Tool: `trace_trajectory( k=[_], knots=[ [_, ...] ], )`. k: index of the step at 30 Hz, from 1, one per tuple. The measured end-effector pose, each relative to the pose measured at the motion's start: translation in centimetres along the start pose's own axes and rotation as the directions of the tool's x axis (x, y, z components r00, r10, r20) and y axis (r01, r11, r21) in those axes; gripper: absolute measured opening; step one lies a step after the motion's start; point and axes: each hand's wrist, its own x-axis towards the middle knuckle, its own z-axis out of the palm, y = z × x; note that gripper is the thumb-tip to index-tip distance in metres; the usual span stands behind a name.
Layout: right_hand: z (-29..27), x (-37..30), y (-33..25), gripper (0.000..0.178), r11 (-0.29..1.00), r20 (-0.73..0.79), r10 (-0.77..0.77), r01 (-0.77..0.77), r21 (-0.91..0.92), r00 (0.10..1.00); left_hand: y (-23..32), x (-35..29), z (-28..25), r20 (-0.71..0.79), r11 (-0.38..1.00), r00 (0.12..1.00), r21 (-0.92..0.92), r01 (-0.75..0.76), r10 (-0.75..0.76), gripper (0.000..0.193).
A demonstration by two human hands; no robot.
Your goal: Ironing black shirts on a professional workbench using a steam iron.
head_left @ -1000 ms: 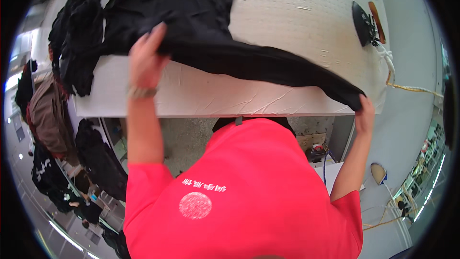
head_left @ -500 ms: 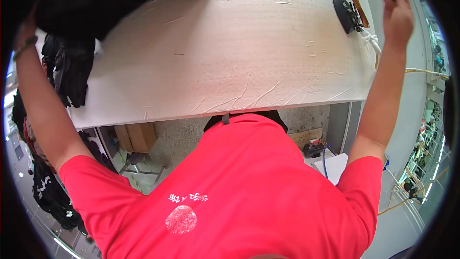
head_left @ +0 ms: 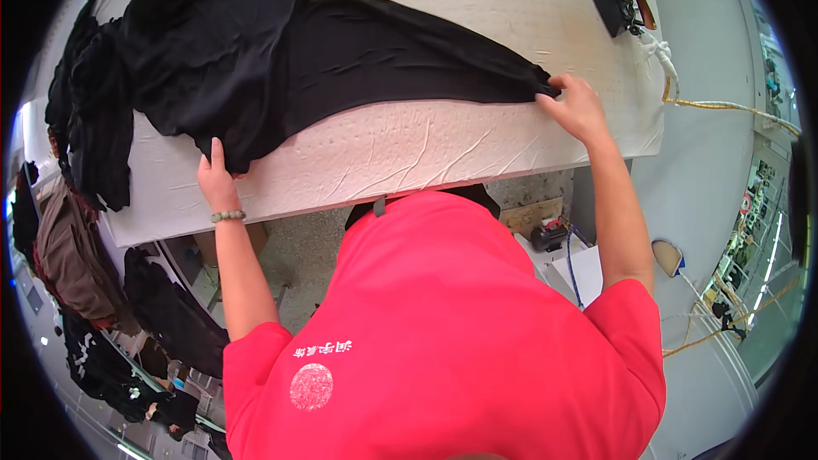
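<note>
A black long-sleeved garment (head_left: 358, 51) lies spread over the white padded ironing table (head_left: 409, 140), one sleeve stretched out to the right. My right hand (head_left: 578, 106) pinches the cuff end of that sleeve. At the garment's near lower edge, my left hand (head_left: 218, 177) grips the fabric, the thumb side on top and the other fingers partly hidden beneath. A bracelet of green beads circles my left wrist. The iron (head_left: 607, 2), dark with a brown handle, rests at the far right of the table, apart from both hands.
A cord (head_left: 724, 106) runs from the iron off the table's right side. More dark clothes (head_left: 98, 136) are heaped at the left edge, and others (head_left: 81, 255) hang lower left. Under the table at right are a small dark device (head_left: 548, 237) and a white box (head_left: 573, 273).
The garment, earlier held up at the far left, now lies on the table with its sleeve extended. Both hands have come down and inward, nearer to me.
</note>
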Motion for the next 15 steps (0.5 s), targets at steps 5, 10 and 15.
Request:
trace_trajectory(
  k=[5,10,15],
  knots=[
    [0.7,1.9,-4.4,0.038,0.949,0.019,0.035,-0.027,-0.314,0.999,2.0,-0.6,2.4,-0.046,0.930,0.993,-0.348,-0.117,0.108,0.032],
    [3.6,0.7,-1.6,0.047,0.982,-0.156,-0.185,0.177,-0.061,0.970,3.3,0.4,-2.2,0.083,0.887,0.991,-0.458,-0.054,0.103,0.029],
    [1.6,0.2,-1.1,0.056,0.985,0.015,0.034,-0.036,0.168,0.999,5.9,0.2,-3.1,0.056,0.868,0.990,-0.488,-0.087,0.130,0.029]
  ],
)
